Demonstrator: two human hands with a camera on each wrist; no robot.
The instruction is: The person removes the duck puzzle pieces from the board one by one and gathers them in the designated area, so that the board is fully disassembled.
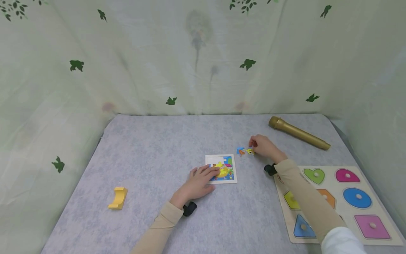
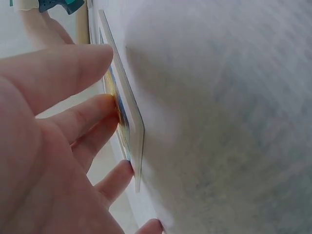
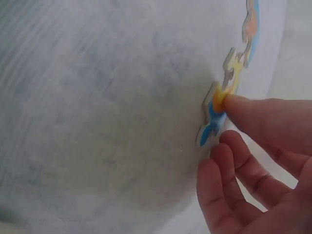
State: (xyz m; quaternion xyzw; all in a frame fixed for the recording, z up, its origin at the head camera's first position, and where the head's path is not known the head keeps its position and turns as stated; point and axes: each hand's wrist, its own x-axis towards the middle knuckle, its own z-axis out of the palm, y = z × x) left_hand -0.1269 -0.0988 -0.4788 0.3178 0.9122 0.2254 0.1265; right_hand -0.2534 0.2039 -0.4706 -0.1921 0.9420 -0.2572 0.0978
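A small jigsaw puzzle in a white frame [image 1: 235, 173] lies mid-table, with a yellow figure in its picture and a pale gap at the upper left. My left hand [image 1: 197, 182] rests on its lower left part with fingers spread, and the fingertips [image 2: 109, 102] touch its face. Just right of the frame, my right hand [image 1: 265, 146] pinches a blue and yellow puzzle piece [image 3: 214, 119], thumb on its face and fingers curled at its edge. Beside that piece lie a yellow piece [image 3: 235, 73] and a blue and orange piece [image 1: 240, 152].
Under the right forearm lies a large knobbed shape board [image 1: 340, 201]. A gold microphone-shaped object [image 1: 299, 133] lies at the back right. On the left stands a yellow curved block [image 1: 118, 198]. A pale curtain [image 1: 142, 53] hangs behind the table.
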